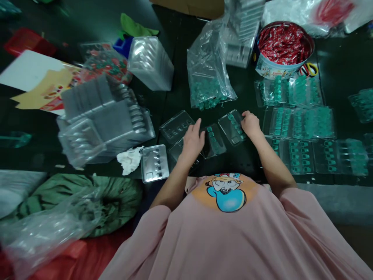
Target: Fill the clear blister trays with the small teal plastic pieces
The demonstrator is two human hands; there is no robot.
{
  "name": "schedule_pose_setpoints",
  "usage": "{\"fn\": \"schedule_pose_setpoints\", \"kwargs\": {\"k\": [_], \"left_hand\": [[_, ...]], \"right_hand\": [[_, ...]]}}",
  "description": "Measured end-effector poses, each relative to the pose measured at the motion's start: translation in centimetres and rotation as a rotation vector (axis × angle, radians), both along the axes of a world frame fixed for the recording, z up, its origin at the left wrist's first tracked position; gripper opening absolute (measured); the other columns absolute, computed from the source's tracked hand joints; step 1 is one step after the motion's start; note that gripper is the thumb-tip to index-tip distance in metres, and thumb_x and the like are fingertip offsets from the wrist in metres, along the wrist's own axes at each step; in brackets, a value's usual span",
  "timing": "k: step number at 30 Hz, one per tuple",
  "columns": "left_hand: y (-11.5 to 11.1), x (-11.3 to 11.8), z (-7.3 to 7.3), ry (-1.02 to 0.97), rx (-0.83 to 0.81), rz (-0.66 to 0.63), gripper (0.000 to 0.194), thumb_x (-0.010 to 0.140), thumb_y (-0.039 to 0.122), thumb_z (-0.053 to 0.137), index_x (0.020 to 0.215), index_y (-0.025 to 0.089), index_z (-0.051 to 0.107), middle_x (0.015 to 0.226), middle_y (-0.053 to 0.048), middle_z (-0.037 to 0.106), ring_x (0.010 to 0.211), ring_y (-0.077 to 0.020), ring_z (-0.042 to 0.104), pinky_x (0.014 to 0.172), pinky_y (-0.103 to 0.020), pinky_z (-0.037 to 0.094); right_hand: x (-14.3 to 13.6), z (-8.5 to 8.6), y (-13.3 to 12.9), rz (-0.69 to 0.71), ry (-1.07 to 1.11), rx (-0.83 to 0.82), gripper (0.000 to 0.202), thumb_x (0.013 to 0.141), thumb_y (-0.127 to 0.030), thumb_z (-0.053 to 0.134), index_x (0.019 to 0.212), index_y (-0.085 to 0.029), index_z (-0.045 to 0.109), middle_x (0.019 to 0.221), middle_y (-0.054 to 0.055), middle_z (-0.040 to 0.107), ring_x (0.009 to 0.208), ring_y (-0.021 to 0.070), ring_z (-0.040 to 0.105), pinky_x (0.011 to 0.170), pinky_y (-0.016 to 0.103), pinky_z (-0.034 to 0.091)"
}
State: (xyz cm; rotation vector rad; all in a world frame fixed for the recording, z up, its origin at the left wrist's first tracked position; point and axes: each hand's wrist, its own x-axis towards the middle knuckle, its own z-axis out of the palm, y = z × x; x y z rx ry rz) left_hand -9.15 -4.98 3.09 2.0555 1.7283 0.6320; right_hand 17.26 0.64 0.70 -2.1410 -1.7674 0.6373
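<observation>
My left hand (192,143) is over the clear plastic trays, its fingers apart and holding nothing. Under and beside it are a clear tray with empty slots (171,126) and another partly covered by the hand. Just right of its fingertips lies a tray with a row of small green pieces (215,142). My right hand (251,124) has its fingers closed at the right edge of a clear plastic tray (229,123), which also holds a row of green pieces. Beyond both hands, an open plastic bag (208,70) contains many loose green pieces.
Rows of trays with green pieces (303,122) fill the right side. A round tin of red packets (284,48) stands behind them beside scissors (309,70). Stacked empty trays (99,112) sit at left, near a crumpled white tissue (129,160) and a single tray (155,163) at the edge.
</observation>
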Motion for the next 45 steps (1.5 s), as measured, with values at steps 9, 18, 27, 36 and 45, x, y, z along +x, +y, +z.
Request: {"fn": "schedule_pose_setpoints", "kwargs": {"k": [9, 18, 27, 36, 45], "left_hand": [[-1.2, -0.4, -1.5, 0.314, -0.218, -0.022, 0.062, 0.086, 0.012, 0.048, 0.148, 0.016, 0.042, 0.115, -0.019, 0.058, 0.099, -0.0317, 0.065, 0.09, -0.045, 0.051], [0.2, 0.6, -2.5, -0.107, -0.219, 0.044, 0.068, 0.081, 0.011, 0.048, 0.149, 0.015, 0.042, 0.1, -0.011, 0.066, 0.093, -0.0231, 0.066, 0.096, -0.039, 0.049], [-1.3, 0.3, -4.1, -0.264, -0.26, 0.111, 0.072, 0.08, 0.041, 0.064, 0.147, 0.022, 0.046, 0.129, -0.014, 0.057, 0.114, -0.0282, 0.061, 0.097, -0.043, 0.053], [-2.4, 3.7, -3.5, -0.696, -0.403, 0.184, 0.091, 0.078, 0.03, 0.067, 0.157, 0.029, 0.023, 0.144, -0.012, 0.048, 0.11, -0.0197, 0.064, 0.091, -0.031, 0.055], [-5.1, 15.0, 2.4, -0.732, -0.539, -0.545, 0.087, 0.082, 0.033, 0.068, 0.156, 0.038, 0.023, 0.161, -0.009, 0.028, 0.126, -0.0234, 0.054, 0.097, -0.036, 0.053]], "right_hand": [[-1.5, -3.0, -3.2, -0.075, 0.625, 0.028, 0.049, 0.076, -0.013, 0.043, 0.122, -0.016, 0.058, 0.093, 0.003, 0.062, 0.073, 0.0143, 0.061, 0.077, 0.03, 0.052], [-5.6, -3.2, -6.9, 0.093, 0.448, 0.118, 0.067, 0.079, -0.008, 0.044, 0.146, -0.015, 0.043, 0.114, 0.014, 0.059, 0.1, 0.0229, 0.06, 0.096, 0.041, 0.051], [-6.2, -1.4, -9.8, 0.163, 0.336, 0.013, 0.064, 0.089, -0.01, 0.041, 0.152, -0.012, 0.033, 0.125, 0.019, 0.056, 0.113, 0.027, 0.056, 0.104, 0.043, 0.046], [-4.9, -1.7, -11.0, -0.177, 0.953, 0.024, 0.061, 0.086, -0.02, 0.055, 0.146, -0.026, 0.044, 0.131, 0.01, 0.057, 0.094, 0.0168, 0.064, 0.091, 0.035, 0.054], [11.2, 3.3, -19.5, -0.455, 1.005, 0.234, 0.065, 0.077, -0.038, 0.068, 0.139, -0.024, 0.052, 0.116, 0.005, 0.069, 0.091, 0.0175, 0.064, 0.081, 0.031, 0.053]]}}
